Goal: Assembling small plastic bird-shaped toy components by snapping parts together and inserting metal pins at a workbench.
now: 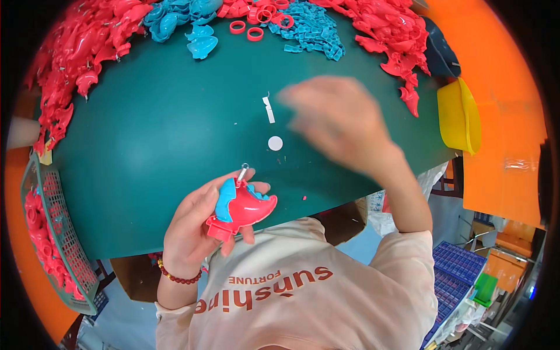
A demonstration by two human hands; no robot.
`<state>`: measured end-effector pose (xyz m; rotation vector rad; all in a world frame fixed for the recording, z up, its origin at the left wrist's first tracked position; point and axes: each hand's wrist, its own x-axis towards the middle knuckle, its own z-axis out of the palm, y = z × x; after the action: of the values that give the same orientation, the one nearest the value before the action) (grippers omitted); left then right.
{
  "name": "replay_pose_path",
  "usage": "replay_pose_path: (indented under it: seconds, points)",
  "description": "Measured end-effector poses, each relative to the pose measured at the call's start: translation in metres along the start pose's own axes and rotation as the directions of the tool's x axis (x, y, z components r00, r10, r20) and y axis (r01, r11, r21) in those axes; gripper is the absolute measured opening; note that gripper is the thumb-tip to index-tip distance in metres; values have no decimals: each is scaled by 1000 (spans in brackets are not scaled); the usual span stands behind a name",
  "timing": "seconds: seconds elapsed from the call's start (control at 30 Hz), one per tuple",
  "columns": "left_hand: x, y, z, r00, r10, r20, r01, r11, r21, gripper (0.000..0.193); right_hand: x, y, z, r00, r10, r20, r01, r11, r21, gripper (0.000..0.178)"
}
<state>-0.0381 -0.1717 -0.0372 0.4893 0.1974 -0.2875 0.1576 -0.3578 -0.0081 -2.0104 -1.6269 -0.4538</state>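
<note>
My left hand (188,224), near the table's front edge, is closed round a red and blue plastic toy part (251,205) with a curved, pointed end. A small metal spring (242,171) sticks up from the part's top, beside my fingertips. Above the green table, to the right of the middle, my right hand (344,119) is smeared by motion, so whether its fingers hold anything cannot be made out. Nearest to its fingertips lies a thin white strip (269,111). A round white disc (275,143) is just below the strip.
Red plastic parts form heaps at the far left (87,46) and far right (391,35). Between them lie blue shells (201,46), red rings (255,34) and small blue pieces (312,29). A green basket (70,251) stands left, a yellow bin (458,116) right.
</note>
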Motion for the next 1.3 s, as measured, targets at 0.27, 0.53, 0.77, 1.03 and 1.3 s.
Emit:
replay_pose_path:
  seconds: [0.27,0.53,0.77,1.03,1.3]
  points:
    - [5,-11,4,991,116,-69,-120,992,-45,54,-68,133,-47,793,609,-12,-248,304,-920,21]
    - [10,-18,11,963,206,177,-173,967,-186,64,-24,-14,-15,649,504,570,-601,-120,790,24]
    - [-1,-18,5,974,196,112,-167,959,-228,60,-12,-49,3,794,368,484,-608,462,646,65]
    - [-8,-15,6,991,133,32,-134,991,15,56,11,-52,-2,866,251,432,-461,736,496,76]
    - [-13,-6,10,965,262,0,-261,964,56,48,11,-41,-12,920,318,228,-373,888,267,70]
